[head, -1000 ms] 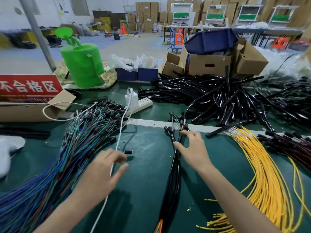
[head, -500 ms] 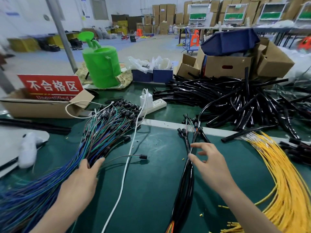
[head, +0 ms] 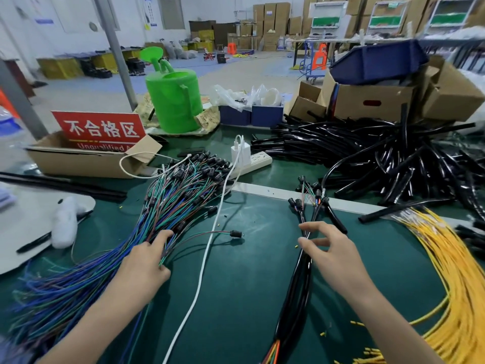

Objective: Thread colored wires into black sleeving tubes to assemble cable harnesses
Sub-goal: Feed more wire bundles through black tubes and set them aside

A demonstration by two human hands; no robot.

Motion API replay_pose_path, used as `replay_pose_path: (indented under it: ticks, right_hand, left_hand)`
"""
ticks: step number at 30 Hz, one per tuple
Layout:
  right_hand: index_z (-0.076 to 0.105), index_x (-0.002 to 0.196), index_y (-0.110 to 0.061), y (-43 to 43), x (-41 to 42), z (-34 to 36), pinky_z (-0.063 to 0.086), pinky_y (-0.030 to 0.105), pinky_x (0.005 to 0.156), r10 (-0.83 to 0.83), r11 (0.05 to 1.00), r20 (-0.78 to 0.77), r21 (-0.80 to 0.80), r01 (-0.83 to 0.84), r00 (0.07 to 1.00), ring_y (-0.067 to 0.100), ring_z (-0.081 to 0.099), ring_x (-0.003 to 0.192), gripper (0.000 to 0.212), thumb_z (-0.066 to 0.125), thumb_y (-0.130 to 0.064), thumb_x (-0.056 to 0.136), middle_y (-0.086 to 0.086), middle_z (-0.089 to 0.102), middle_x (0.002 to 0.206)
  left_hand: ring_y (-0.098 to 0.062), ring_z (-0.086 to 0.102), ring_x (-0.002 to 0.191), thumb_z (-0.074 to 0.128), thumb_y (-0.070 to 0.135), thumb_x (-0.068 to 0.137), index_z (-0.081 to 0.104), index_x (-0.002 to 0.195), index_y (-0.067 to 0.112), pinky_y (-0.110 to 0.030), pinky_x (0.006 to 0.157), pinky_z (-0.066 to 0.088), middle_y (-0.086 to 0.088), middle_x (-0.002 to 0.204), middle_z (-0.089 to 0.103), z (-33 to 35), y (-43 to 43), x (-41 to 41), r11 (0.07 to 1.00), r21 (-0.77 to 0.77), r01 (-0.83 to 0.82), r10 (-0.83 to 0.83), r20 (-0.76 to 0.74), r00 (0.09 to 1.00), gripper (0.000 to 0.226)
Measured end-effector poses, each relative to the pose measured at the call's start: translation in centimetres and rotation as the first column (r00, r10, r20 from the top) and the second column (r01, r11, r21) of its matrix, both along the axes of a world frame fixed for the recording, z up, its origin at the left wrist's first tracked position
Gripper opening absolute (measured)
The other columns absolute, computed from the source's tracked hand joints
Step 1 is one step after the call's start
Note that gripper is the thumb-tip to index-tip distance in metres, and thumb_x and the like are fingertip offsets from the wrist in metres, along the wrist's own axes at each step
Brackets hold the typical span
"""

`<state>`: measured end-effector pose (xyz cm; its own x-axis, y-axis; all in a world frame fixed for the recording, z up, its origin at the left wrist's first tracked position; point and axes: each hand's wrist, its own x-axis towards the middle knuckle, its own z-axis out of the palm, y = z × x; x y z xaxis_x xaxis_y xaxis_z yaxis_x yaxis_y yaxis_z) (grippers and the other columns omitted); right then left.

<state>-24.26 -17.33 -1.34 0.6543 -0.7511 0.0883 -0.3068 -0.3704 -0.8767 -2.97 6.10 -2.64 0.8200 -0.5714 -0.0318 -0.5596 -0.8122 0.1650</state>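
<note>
Since half a second ago my left hand [head: 147, 261] has slid further up the coloured wires [head: 168, 206], while the right hand [head: 338, 256] has hardly shifted. Left fingers [head: 164, 235] now lie across the fan of blue, green and brown leads, with the thumb at its near edge. I cannot tell whether any lead is pinched between them.

Over on the right, thumb and forefinger are curved and apart, bracketing the upper end of the sleeved harnesses [head: 299, 285], and they grip nothing. That dark bunch runs down the green table [head: 249, 258] toward me, with black connectors splaying out beyond the fingertips.

One loose lead with a black connector [head: 235, 234] lies between the two hands. Just beside it a white cable [head: 202, 266] runs up to a power strip [head: 258, 160]. Black sleeving tubes [head: 367, 158] are heaped at the far right, well apart from both hands, and yellow wires [head: 459, 271] spread along the right edge. A green watering can [head: 174, 101] and a red sign [head: 101, 130] stand at the far left.
</note>
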Motion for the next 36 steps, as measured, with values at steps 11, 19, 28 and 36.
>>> replay_pose_path:
  ticks: [11, 19, 28, 36]
  right_hand:
    - [0.066, 0.098, -0.033, 0.7, 0.0, 0.7, 0.037, 0.001, 0.063, 0.057, 0.997, 0.017, 0.048, -0.057, 0.998, -0.009, 0.057, 0.079, 0.015, 0.064, -0.022, 0.088, -0.009, 0.067, 0.096]
    - [0.066, 0.095, -0.036, 1.0, -0.5, 0.7, 0.038, 0.002, 0.062, 0.075, 0.992, 0.031, 0.101, -0.078, 0.997, -0.008, 0.058, 0.074, 0.014, 0.064, -0.024, 0.087, -0.011, 0.069, 0.087]
    - [0.069, 0.092, -0.03, 0.6, -0.7, 1.3, 0.054, 0.036, 0.082, 0.085, 0.981, 0.047, 0.169, -0.092, 0.995, 0.016, 0.067, 0.081, 0.014, 0.063, -0.018, 0.087, -0.011, 0.07, 0.089]
    - [0.069, 0.098, -0.003, 3.6, 2.8, 3.4, 0.044, 0.018, 0.048, 0.313, 0.704, 0.163, 0.622, -0.343, 0.936, 0.016, 0.064, 0.06, 0.036, 0.049, -0.032, 0.097, 0.011, 0.074, 0.085]
  left_hand:
    - [-0.019, 0.057, 0.078, 0.062, 0.03, 0.087, 0.049, 0.1, 0.021, -0.032, 0.068, 0.045, 0.001, 0.078, 0.06, -0.8, -0.8, 0.8, 0.988, -0.126, -0.085, 0.069, -0.123, 0.99, 0.02]
    - [-0.027, 0.054, 0.08, 0.048, 0.028, 0.095, 0.04, 0.089, 0.018, -0.038, 0.068, 0.043, -0.002, 0.091, 0.049, -1.0, -1.0, 0.5, 0.991, -0.134, -0.023, 0.03, 0.051, 0.998, 0.013]
    - [0.0, 0.055, 0.053, 0.056, 0.015, 0.093, 0.057, 0.097, 0.027, -0.014, 0.049, 0.035, 0.013, 0.057, 0.066, 1.0, -1.2, 1.0, 0.914, -0.407, -0.011, -0.009, -0.046, 0.999, 0.013]
    - [-0.011, 0.048, 0.039, 0.052, 0.009, 0.095, 0.061, 0.094, 0.02, -0.016, 0.036, 0.036, 0.0, 0.076, 0.073, 7.8, -2.9, -0.1, 0.613, -0.787, -0.072, -0.248, -0.278, 0.928, 0.014]
